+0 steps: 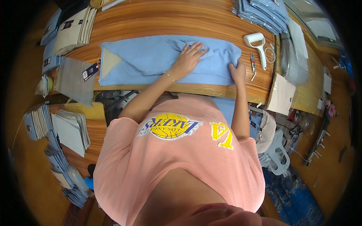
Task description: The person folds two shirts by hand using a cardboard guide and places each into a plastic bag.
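Observation:
A light blue garment (151, 60), folded into a long strip, lies across the wooden table in front of me. A cream triangle shows at its left end. My left hand (188, 58) rests flat on the cloth right of its middle, fingers stretched out over some wrinkles. At the right end, my right hand (237, 71) holds the garment's edge, thumb on the near side; its other fingers are mostly hidden. A dark hang tag (90, 71) lies just past the left end, on a clear plastic bag (74, 77).
Right of the garment lie a white lint roller (255, 39) and small thread snips (253, 66). Bagged blue garments (262, 15) are stacked at the far right, cream ones (75, 32) at the far left. A lower left table holds white sheets (69, 130).

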Motion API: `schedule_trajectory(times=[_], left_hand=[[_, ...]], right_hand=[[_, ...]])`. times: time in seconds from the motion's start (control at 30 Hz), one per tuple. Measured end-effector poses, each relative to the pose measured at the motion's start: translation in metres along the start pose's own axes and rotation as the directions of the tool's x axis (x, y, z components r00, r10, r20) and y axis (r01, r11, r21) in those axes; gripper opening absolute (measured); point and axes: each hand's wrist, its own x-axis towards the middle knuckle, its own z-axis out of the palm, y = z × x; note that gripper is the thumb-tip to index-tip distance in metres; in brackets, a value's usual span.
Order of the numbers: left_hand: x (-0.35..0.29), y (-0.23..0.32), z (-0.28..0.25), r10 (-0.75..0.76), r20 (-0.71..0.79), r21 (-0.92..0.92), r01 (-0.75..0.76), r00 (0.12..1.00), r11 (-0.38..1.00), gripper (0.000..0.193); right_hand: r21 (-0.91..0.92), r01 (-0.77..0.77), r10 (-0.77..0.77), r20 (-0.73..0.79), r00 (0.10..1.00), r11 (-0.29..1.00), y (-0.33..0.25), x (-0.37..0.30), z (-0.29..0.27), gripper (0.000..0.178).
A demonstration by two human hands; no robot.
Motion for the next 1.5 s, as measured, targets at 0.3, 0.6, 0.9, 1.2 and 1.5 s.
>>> schedule_trajectory(times=[0.3,0.6,0.9,1.2,1.5], left_hand=[[-0.010,0.031,0.001,-0.544,0.200,-0.962,0.269,0.815,0.049,0.049],[-0.011,0.022,0.025,-0.681,-0.017,-0.778,0.418,0.732,0.469,0.040],[-0.004,0.058,-0.003,-0.267,-0.380,-0.039,0.273,0.886,0.961,0.037],[0.029,0.051,0.041,-0.259,-0.192,0.101,0.281,0.947,0.954,0.012],[0.011,0.043,0.053,-0.170,-0.339,0.063,0.203,0.925,0.977,0.008]], right_hand=[[0.575,0.038,-0.360,0.458,0.813,0.817,-0.077,-0.014,-0.021,0.041],[0.374,0.161,-0.285,0.305,0.909,0.913,-0.036,0.013,0.009,0.018],[0.395,0.285,-0.343,0.083,0.936,0.873,-0.020,0.016,0.028,0.016],[0.254,0.545,-0.596,0.209,0.776,0.799,-0.027,0.047,0.023,0.014],[0.215,0.776,-0.804,0.210,0.556,0.593,-0.033,0.048,0.023,0.015]])
